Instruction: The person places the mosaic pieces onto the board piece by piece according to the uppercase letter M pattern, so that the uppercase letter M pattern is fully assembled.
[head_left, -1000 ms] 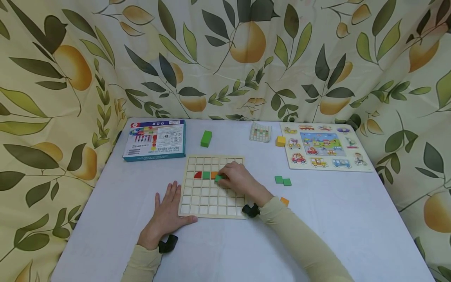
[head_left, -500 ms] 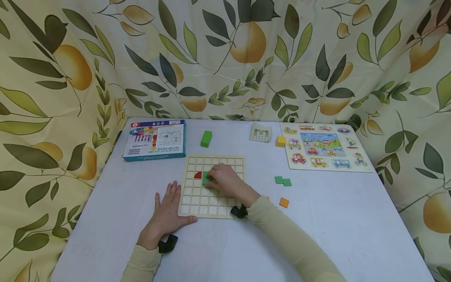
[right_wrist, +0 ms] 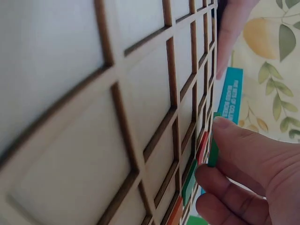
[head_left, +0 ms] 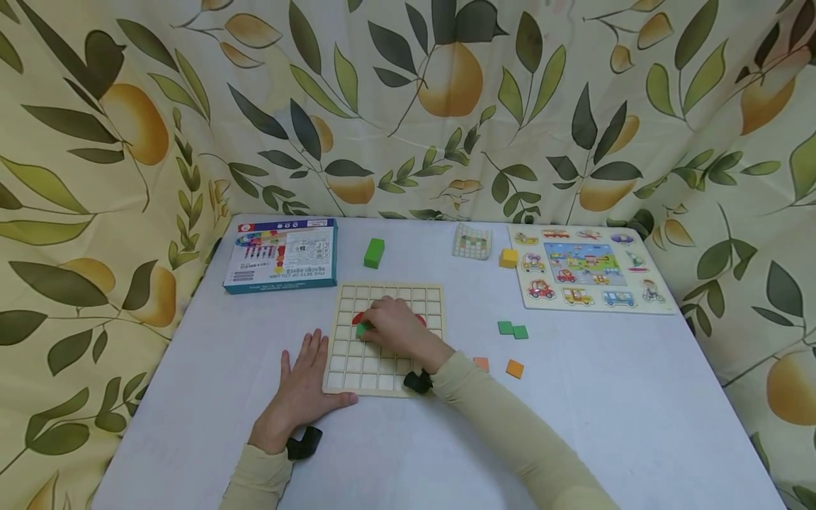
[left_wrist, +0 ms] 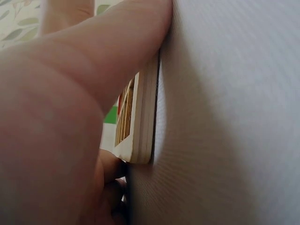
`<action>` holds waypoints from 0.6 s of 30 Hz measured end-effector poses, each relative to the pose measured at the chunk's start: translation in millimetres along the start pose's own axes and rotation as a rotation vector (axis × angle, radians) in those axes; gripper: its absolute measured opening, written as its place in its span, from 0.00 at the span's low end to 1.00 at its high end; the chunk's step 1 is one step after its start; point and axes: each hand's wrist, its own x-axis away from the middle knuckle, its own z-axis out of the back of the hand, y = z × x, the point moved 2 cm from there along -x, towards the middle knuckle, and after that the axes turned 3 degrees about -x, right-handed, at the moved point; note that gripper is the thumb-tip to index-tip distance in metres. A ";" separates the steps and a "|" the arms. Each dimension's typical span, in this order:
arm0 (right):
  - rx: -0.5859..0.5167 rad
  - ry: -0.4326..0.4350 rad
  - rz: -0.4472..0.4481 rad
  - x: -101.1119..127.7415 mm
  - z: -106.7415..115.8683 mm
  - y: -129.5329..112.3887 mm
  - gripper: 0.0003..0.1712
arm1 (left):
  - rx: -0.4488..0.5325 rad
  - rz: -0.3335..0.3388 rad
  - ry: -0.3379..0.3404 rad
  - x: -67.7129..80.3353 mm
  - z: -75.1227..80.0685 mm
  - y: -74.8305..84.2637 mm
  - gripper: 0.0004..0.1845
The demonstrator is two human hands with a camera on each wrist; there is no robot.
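Because the white table (head_left: 605, 397) is smooth, the wooden grid board (head_left: 357, 365) could slide, so the left hand (head_left: 299, 393) lies flat beside its near-left corner, grip released, thumb braced against the edge. Over the board's middle rows the right hand (head_left: 398, 329) pinches a green tile (head_left: 362, 330) between thumb and fingertips, held on edge just above the cells, beside a red piece (head_left: 357, 319) already seated. Spare green squares (head_left: 513, 329) and orange squares (head_left: 514, 367) wait to the right, within easy reach.
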 end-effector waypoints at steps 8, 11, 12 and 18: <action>0.021 0.000 -0.016 -5.8 -6.0 -3.5 0.12 | 0.001 -0.006 -0.006 0.3 2.2 1.1 0.67; 0.026 0.005 -0.015 -7.1 -7.0 -3.8 0.11 | 0.002 -0.004 -0.008 0.0 1.4 1.1 0.67; 0.025 0.006 -0.015 -7.4 -7.0 -4.0 0.11 | 0.002 -0.003 -0.009 -0.2 1.1 0.8 0.67; 0.048 0.022 -0.014 -8.2 -8.7 -5.2 0.10 | 0.010 0.010 -0.022 -0.6 -0.7 -0.7 0.67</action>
